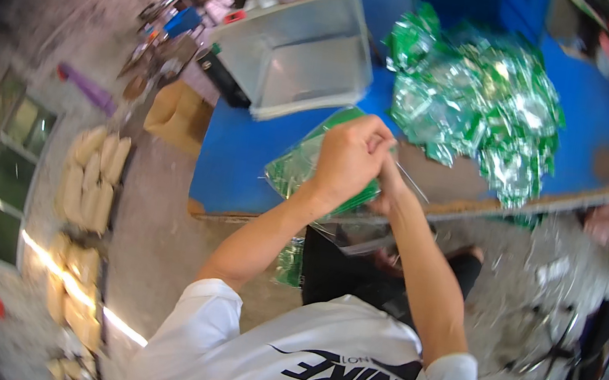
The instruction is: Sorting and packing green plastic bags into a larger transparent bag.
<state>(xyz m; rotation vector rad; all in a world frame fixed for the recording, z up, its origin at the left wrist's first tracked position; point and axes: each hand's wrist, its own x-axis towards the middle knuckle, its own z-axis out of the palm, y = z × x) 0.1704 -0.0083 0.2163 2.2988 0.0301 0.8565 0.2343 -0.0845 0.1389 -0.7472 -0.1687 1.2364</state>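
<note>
My left hand (351, 154) and my right hand (389, 186) meet over the front part of the blue table, both with fingers closed. The left hand's fingertips are pinched together against the right hand, and whatever sits between them is hidden. Beneath and around them lie green-and-clear plastic bags (290, 167), flat on the table. A thin pale strip (413, 181) slants out beside the right hand; whether that hand grips it is not visible.
On the blue table (233, 173), a clear plastic bin (312, 76) stands beyond my hands, with a black cylinder (223, 78) beside it. A heap of green-and-clear packets (478, 97) lies to the right, before a blue crate (486, 10). A cardboard box (178, 116) is left of the table.
</note>
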